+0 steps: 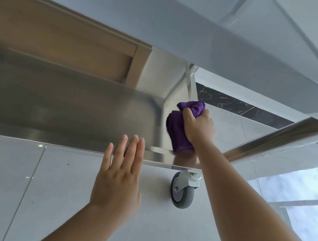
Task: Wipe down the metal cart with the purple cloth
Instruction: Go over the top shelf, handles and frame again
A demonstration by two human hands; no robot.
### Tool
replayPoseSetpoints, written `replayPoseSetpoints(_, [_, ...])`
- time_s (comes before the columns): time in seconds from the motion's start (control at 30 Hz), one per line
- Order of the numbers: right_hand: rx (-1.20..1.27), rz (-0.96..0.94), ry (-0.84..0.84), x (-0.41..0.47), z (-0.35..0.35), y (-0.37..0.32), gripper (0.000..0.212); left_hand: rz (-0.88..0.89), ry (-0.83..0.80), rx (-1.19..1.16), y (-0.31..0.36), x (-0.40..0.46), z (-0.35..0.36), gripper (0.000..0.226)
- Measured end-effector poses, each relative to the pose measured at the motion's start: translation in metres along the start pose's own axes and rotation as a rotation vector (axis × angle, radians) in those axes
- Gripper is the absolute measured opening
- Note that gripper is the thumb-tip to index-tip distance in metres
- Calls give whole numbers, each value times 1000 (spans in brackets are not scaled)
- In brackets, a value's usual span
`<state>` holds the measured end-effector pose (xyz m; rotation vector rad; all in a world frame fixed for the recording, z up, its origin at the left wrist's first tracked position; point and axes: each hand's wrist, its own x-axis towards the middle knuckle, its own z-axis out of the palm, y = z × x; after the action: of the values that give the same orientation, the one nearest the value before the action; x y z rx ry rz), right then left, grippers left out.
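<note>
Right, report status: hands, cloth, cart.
Right hand gripping purple cloth, pressed to lower shelf end wall. Left hand flat and open, fingertips over shelf front edge. Nothing in the way.

A: Lighting, overall?
B: Bright, cool, even daylight. Brightest patch at lower right, where the glossy floor mirrors a pale window shape. Small pinpoint glints on the tiles at lower centre and left.

A: Glare and reflections?
B: Soft sheen on the metal cart; its lower shelf mirrors brown wood tones. A thin bright line runs along the shelf's front lip.

A: Shadows?
B: Faint, soft-edged. Slight darkening under the shelf near the caster wheel.

A: Sharpness?
B: Motion smear on the shelf surface at left. Purple cloth and both forearms moderately crisp.

A: Distortion?
B: Wide-angle bowing; straight cart rails splay toward the frame edges.
</note>
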<state>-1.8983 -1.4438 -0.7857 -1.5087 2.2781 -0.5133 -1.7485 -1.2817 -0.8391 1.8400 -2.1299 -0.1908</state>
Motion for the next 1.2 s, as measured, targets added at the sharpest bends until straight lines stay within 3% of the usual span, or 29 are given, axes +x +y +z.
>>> replayPoseSetpoints(0.27, [-94,124,-5,12,-3,0,60,28,-60,-39,-5,1,1,118])
replayPoseSetpoints(0.47, [-512,64,-71,-10,-17,6,70,-7,-237,-45,-6,3,-12,119])
replayPoseSetpoints(0.53, [-563,13,-64,-19,-18,8,67,-6,-192,-58,-3,3,-20,114])
replayPoseSetpoints(0.63, [-555,-37,-39,-36,-7,13,69,-21,-321,-53,0,4,-27,108])
replayPoseSetpoints(0.83, [-351,-153,-102,-51,2,16,68,-14,-386,-129,-3,4,-39,106])
replayPoseSetpoints(1.0, [-367,-344,-131,-44,5,6,91,36,-482,-436,-20,9,-56,105])
replayPoseSetpoints(1.07, [-383,-424,-175,-45,11,-9,90,31,-541,-493,-26,11,-66,103])
replayPoseSetpoints(1.13, [-374,-499,-205,-48,22,-26,92,9,-588,-449,-36,12,-76,100])
replayPoseSetpoints(1.2, [-365,-545,-212,-54,34,-42,94,3,-603,-259,-55,11,-86,96])
